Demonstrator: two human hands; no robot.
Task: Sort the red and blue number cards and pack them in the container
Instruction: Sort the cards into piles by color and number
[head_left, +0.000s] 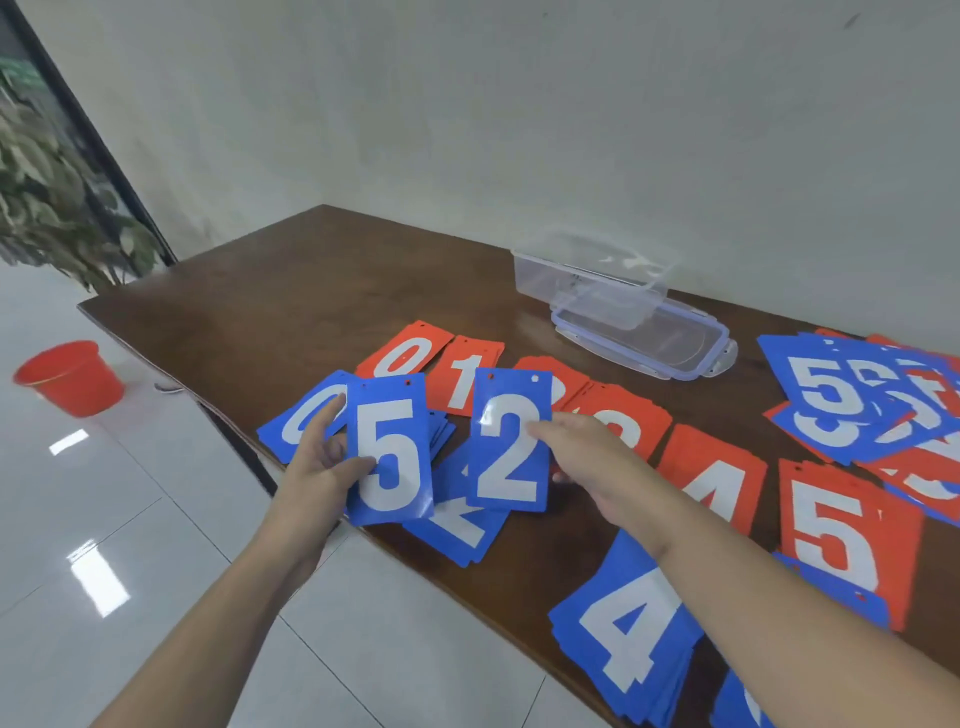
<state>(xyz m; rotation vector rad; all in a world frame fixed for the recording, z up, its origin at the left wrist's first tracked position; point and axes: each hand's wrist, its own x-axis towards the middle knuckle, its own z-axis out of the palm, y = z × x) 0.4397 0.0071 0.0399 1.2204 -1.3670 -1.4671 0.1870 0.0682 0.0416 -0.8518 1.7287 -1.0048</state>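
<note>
Here the left hand (319, 460) pinches a blue 5 (389, 457) and the right hand (582, 452) seemingly pinches a blue 2 (510, 441) above the table's (291, 291) front edge, the container (592, 283) near its back edge.

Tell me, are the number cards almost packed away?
Not yet. Done: red piles 0, 1, 4 and 5 lie in a row, and blue piles have begun, like the 4s. In hand: the left hand holds a blue 5, the right hand a blue 2. Left: a mixed heap on the right, and the clear box holds no cards.
</note>
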